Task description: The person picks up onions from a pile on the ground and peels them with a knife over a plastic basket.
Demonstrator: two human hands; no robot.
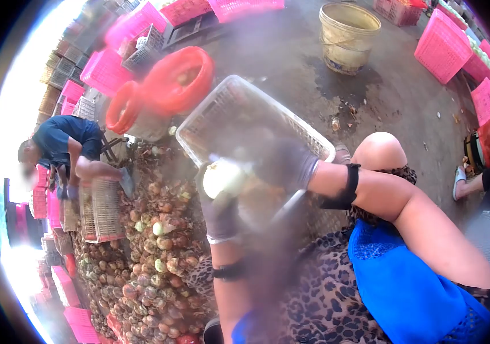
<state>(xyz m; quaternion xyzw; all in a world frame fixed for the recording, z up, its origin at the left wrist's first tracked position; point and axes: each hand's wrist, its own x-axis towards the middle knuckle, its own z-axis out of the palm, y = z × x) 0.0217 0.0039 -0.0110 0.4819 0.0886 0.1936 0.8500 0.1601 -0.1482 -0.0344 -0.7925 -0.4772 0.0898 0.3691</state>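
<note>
A pale peeled onion sits in the grip of my left hand, which wears a greyish glove and has its fingers wrapped round it. Close by on the right is my right hand, also gloved. Haze and blur smear its fingers, so whether it holds anything is not visible. Both hands are over the near part of a white plastic crate. The inside of the crate is hazy. A big heap of onions, mostly brown-skinned with a few pale ones, lies on the floor to the left.
Red mesh bags stand beyond the crate, upper left. A dirty bucket is on the wet floor at the top. Another person bends over a crate at left. Pink crates line both sides. Someone's legs show at right.
</note>
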